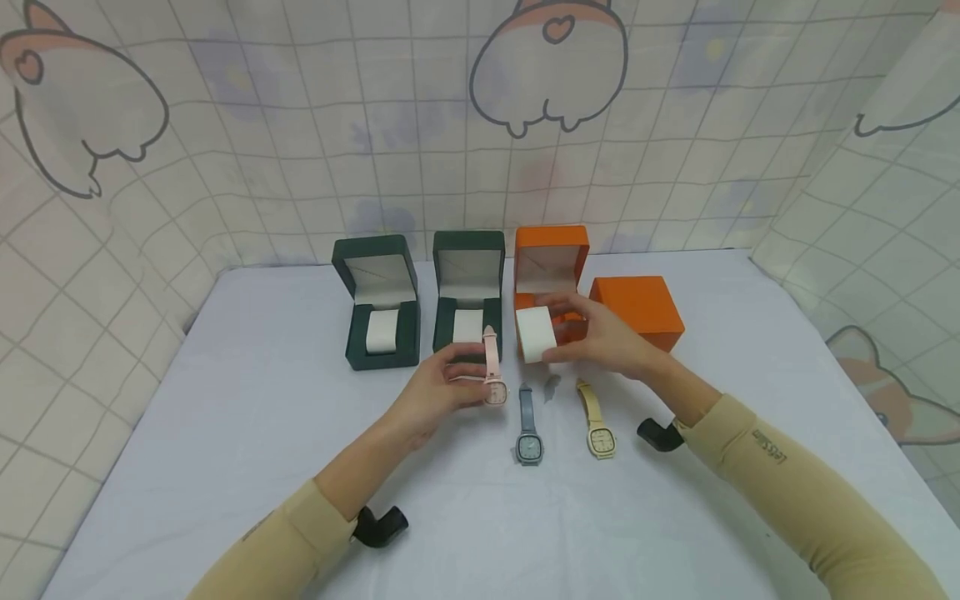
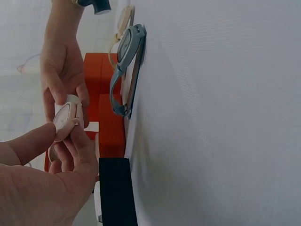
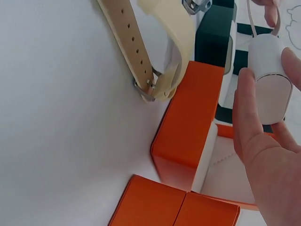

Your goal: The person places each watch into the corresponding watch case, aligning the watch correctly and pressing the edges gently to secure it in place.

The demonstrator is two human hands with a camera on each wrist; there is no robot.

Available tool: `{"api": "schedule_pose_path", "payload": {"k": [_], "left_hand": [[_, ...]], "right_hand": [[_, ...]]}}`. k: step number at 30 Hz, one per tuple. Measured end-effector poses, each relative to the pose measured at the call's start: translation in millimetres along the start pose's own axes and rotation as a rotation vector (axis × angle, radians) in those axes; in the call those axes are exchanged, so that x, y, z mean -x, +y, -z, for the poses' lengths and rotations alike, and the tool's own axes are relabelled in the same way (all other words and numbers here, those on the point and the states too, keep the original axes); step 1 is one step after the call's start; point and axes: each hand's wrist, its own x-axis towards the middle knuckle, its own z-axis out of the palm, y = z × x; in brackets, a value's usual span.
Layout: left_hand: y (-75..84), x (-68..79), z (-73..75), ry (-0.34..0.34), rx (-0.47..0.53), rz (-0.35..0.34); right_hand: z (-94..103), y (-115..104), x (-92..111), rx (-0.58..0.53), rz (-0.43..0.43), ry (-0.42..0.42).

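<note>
My left hand (image 1: 429, 395) pinches a pink watch (image 1: 496, 392) by its case, with the strap pointing up. In the left wrist view the thumb presses one side of that pink watch (image 2: 63, 118). My right hand (image 1: 606, 337) holds a white watch cushion (image 1: 536, 335) between thumb and fingers, in front of the open orange watch box (image 1: 551, 237). Seen from the right wrist, the cushion (image 3: 273, 96) is a rounded block gripped at its sides. The pink watch is close beside the cushion; the left wrist view does not show clearly whether they touch.
A blue watch (image 1: 528, 448) and a yellow watch (image 1: 600, 440) lie on the white table in front of the hands. Two open green boxes (image 1: 411, 337) (image 1: 442, 325) with white cushions stand left of the orange one. A closed orange box (image 1: 637, 304) stands right.
</note>
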Motion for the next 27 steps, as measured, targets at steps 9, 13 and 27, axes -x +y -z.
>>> {"api": "schedule_pose_path", "payload": {"k": [9,13,27], "left_hand": [[2.2,-9.7,-1.5,0.006,0.030,0.000],[3.8,-10.8,-1.3,-0.008,0.045,-0.004],[7.6,-14.8,-2.6,0.044,0.050,0.021]], "right_hand": [[-4.1,0,3,0.019,0.008,-0.010],[-5.4,-1,3,0.034,0.006,-0.011],[-7.5,-4,7,0.008,0.013,-0.062]]}}
